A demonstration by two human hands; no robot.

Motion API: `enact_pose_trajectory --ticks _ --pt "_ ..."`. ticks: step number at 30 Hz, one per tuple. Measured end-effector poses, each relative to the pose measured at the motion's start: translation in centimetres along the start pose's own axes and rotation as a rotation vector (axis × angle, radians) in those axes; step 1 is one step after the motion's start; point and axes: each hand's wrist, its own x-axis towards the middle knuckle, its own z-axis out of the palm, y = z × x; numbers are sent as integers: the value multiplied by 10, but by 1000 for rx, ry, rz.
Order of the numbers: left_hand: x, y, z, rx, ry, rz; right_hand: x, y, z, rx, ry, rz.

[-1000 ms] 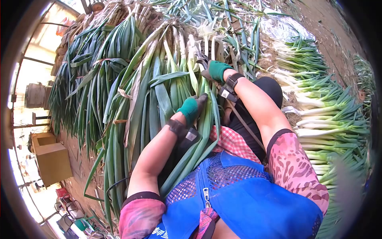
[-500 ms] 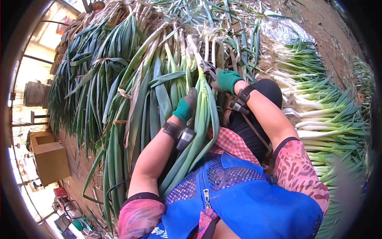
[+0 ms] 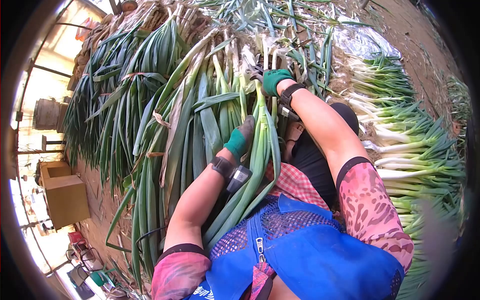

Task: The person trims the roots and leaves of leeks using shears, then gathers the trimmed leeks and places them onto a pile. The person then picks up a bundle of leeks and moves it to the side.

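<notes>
A long green onion point(image 3: 259, 142) lies lengthwise before me, its pale end away and its leaves trailing to my vest. My left hand point(image 3: 240, 137), in a green glove with a grey palm, is closed around its stalk; most of the fingers are hidden beneath. Farther up, near the pale end, my gloved right hand point(image 3: 276, 82) grips a dark metal tool point(image 3: 256, 73) with a narrow tip, whose exact kind I cannot make out. That tip is beside the onion's stalk. Untrimmed green onions point(image 3: 202, 110) lie close by on the left.
Cleaned green onions point(image 3: 395, 135) with white stems form a long row at right. Tied bundles point(image 3: 130, 75) are heaped at upper left. A cardboard box point(image 3: 64, 192) stands on the soil at left. Plastic sheeting point(image 3: 367, 40) lies at upper right.
My right hand has moved up and slightly left with the tool, toward the pale end. My left hand remains on the onion, shifted slightly right and down in view.
</notes>
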Motion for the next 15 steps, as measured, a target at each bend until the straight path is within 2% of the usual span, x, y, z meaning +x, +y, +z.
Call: enact_pose_trajectory --ticks 1,4,7,8,11,12,13,15 --pt "6 -9 -1 48 -14 47 0 0 2 -51 -1 -19" --pt "3 -14 10 -140 -33 -2 0 10 21 -238 -53 -76" --pt "-12 -12 15 199 -19 138 -10 21 34 -221 -33 -59" --pt "-14 -5 13 359 -65 154 -14 22 39 -198 -5 -27" --pt "-26 4 15 463 -92 148 -18 33 67 -73 23 -24" --pt "-31 18 12 611 -88 137 -35 28 55 -61 -13 -9" --pt "-38 31 8 721 -9 202 -41 25 52 -49 -82 25" --pt "-49 53 -1 938 153 329 -64 14 42 44 -4 42"
